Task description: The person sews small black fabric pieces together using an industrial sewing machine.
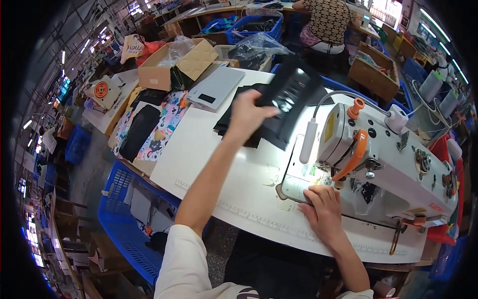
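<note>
My left hand [249, 113] grips the edge of a black fabric piece [286, 102] with a shiny dark panel, raised and somewhat blurred over the table. Beneath it lies a stack of black fabric pieces [224, 122]. My right hand [324, 208] rests on the bed of a white sewing machine [383, 154], just in front of the lit needle area. Its fingers are bent over the bed, the thumb stands apart, and nothing shows in them. The needle itself is too small to make out.
A grey flat case [219, 87] and an open cardboard box [154, 74] stand at the back left. Colourful printed fabric [167, 124] lies at the left edge. A blue crate [117, 209] is below the table. A seated person [328, 25] is at the far side.
</note>
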`<state>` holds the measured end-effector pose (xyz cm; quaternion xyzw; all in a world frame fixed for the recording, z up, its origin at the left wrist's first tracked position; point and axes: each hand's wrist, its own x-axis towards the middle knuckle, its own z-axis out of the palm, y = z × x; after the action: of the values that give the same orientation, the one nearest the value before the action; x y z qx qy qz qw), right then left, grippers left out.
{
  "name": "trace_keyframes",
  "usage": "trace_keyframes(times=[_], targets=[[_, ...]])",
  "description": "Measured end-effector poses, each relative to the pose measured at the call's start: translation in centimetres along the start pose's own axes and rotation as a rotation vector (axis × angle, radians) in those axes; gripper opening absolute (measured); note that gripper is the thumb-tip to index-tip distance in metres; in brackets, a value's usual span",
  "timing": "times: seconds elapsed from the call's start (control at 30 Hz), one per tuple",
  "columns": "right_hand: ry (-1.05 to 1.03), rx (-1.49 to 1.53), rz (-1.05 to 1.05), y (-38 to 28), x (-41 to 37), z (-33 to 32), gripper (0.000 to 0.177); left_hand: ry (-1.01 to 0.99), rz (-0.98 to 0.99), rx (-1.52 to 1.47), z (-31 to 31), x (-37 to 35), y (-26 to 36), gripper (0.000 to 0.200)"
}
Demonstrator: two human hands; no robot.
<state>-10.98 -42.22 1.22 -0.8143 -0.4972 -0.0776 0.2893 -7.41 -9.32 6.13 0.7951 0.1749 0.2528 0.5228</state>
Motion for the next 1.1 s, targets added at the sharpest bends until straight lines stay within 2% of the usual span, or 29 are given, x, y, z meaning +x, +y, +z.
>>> trace_keyframes(times=[0.07, 0.13, 0.17, 0.27, 0.3, 0.4, 0.43, 0.53, 0.57, 0.67, 0.7, 0.83, 0.9, 0.97, 1.03, 1.1], targets=[[-0.011, -0.014, -0.006, 0.1, -0.1, 0.0, 0.039, 0.050, -0.013, 0.103, -2.9, 1.9, -0.4, 0.035], [-0.001, -0.003, -0.001, 0.0, -0.1, 0.0, 0.039, 0.131, 0.071, 0.694, -4.3, 2.9, -1.7, 0.041], [-0.001, 0.007, 0.003, 0.0, -0.1, 0.1, 0.039, 0.131, 0.070, 0.698, -4.3, 2.9, -2.2, 0.041], [0.008, 0.013, 0.005, 0.1, 0.1, 0.0, 0.040, 0.130, 0.381, 0.936, -3.7, 2.5, -2.4, 0.059], [0.007, 0.015, 0.007, 0.1, 0.1, 0.0, 0.039, 0.128, 0.378, 0.935, -3.3, 2.3, -2.0, 0.059], [-0.005, 0.013, 0.005, 0.0, -0.1, 0.0, 0.039, -0.420, -0.110, 1.082, -0.9, 1.6, 1.0, 0.067], [-0.005, 0.011, 0.009, -0.1, -0.1, 0.0, 0.038, -0.417, -0.111, 1.080, -0.3, 1.2, 1.3, 0.067], [0.003, 0.014, 0.012, -0.1, -0.1, 0.0, 0.038, -0.468, 0.011, 1.324, 1.3, -1.0, 1.7, 0.071], [0.008, 0.018, 0.008, -0.2, -0.1, 0.0, 0.037, -0.466, 0.005, 1.326, 1.7, -1.1, 1.0, 0.071], [0.010, 0.022, -0.014, -0.2, 0.0, -0.1, 0.037, -0.145, 0.142, 1.437, 3.1, -0.8, -3.3, 0.064], [0.012, 0.021, -0.016, -0.1, 0.0, -0.1, 0.037, -0.139, 0.143, 1.436, 3.1, -0.5, -4.0, 0.064], [0.015, 0.026, -0.008, -0.2, -0.5, 0.0, 0.037, -0.047, 0.263, 1.302, 0.9, -0.5, -4.7, 0.053], [0.020, 0.023, -0.015, -0.1, -0.3, -0.2, 0.036, -0.114, 0.152, 1.129, -1.8, -1.2, -2.9, 0.037], [0.020, 0.021, -0.010, -0.1, -0.3, -0.3, 0.036, -0.118, 0.145, 0.874, -7.2, -3.0, 1.3, 0.025], [0.021, 0.035, -0.013, -0.4, -0.2, -0.2, 0.036, -0.127, -0.229, 0.192, -13.3, -4.7, 4.2, 0.016], [0.024, 0.024, -0.022, -0.5, -0.2, -0.2, 0.035, -0.053, -0.438, -0.328, -19.1, -6.6, 2.5, 0.014]])
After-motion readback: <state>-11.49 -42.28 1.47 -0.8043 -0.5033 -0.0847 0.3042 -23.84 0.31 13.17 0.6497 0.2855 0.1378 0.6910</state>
